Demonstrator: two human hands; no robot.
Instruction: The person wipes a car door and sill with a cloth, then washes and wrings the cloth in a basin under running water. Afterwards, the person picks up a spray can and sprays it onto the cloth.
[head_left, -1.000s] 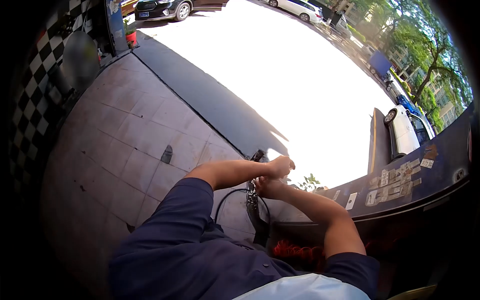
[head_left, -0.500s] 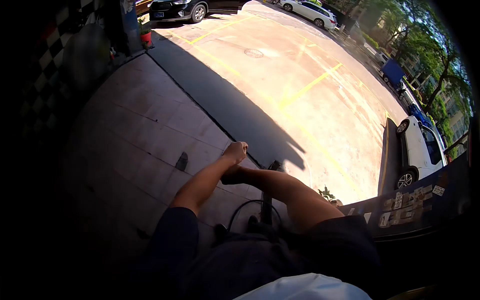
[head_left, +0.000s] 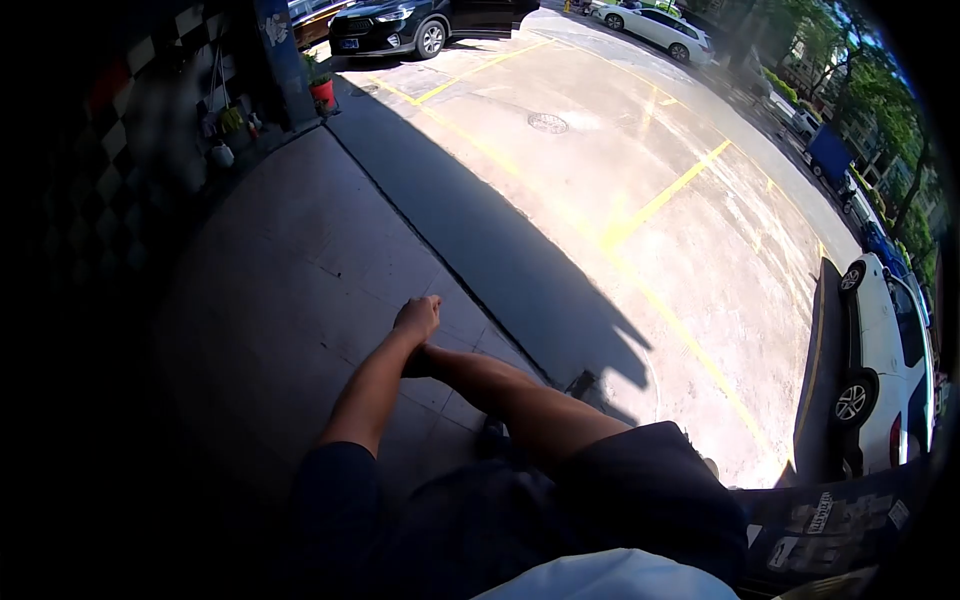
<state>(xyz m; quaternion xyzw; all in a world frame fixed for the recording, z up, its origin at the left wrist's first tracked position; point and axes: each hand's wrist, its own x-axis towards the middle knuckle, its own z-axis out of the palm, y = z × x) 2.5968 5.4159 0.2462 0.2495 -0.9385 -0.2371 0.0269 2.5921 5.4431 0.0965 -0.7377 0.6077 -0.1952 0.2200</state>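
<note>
Both forearms reach forward from dark sleeves and meet over the tiled floor. My left hand is curled closed at the end of the left forearm; whatever may be inside it is hidden. Just below it, my right hand lies in deep shadow, close against or touching the left wrist. Its fingers do not show. The light-coloured cloth at the bottom edge appears to be my clothing. A dark shoe shows under the right forearm.
A sunlit parking lot lies beyond the shaded tiles. A black car and two white cars are parked there. A red flower pot stands by a pillar. A dark stickered panel is at lower right.
My view has turned left, so the lot and cars sit farther right. Both hands have shifted left in the picture, still together. The dark hose loop near my feet is out of sight.
</note>
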